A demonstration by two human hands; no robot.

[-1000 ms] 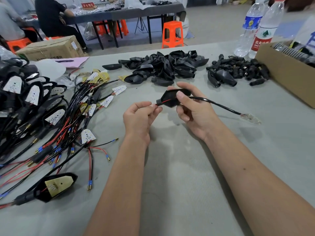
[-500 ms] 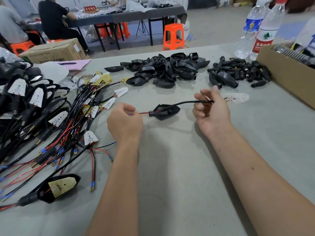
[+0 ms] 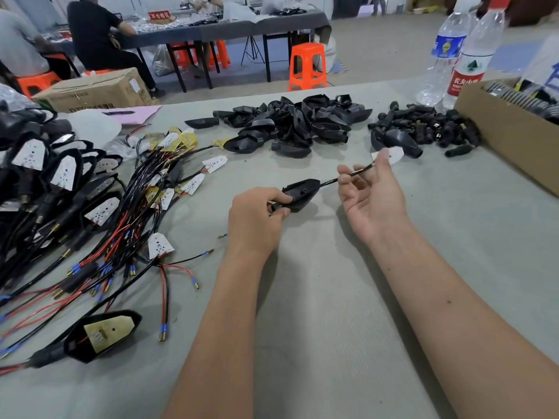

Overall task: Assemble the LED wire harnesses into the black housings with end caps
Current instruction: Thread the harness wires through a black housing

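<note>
**Ana:** Housing [image 3: 301, 192] first, since everything in the head view can be placed from it. Where does it sit?

**Ben:** It is held above the grey table [image 3: 332, 313], in the left hand [image 3: 257, 219]. That hand's thumb and curled fingers grip the housing's narrow end. The black cable [image 3: 352, 174] leaves the wide end and runs up and right of the housing to the right hand [image 3: 373, 201].

**Ana:** And that hand's fingers?

**Ben:** Its palm faces up with the lower fingers loose, while the thumb and forefinger pinch the cable. The white LED board [image 3: 393, 154] sits just past those fingertips, well clear of the housing and not seated in it.

**Ana:** So which step is this?

**Ben:** By the look of it, the harness is threaded through the housing and is being drawn along until the board reaches the wide mouth. The next move probably calls for the left hand to hold the housing steady while slack is taken up, with the board turned to match the opening so it drops in flat.

**Ana:** And the end cap?

**Ben:** Not on yet, as far as can be told. The pile of end caps [image 3: 429, 125] lies beyond and right of the housing, and the pile of empty housings [image 3: 290, 125] lies straight beyond it. Left of the housing lie loose harnesses [image 3: 145, 207], and nearer left a finished unit [image 3: 102, 332].
</note>
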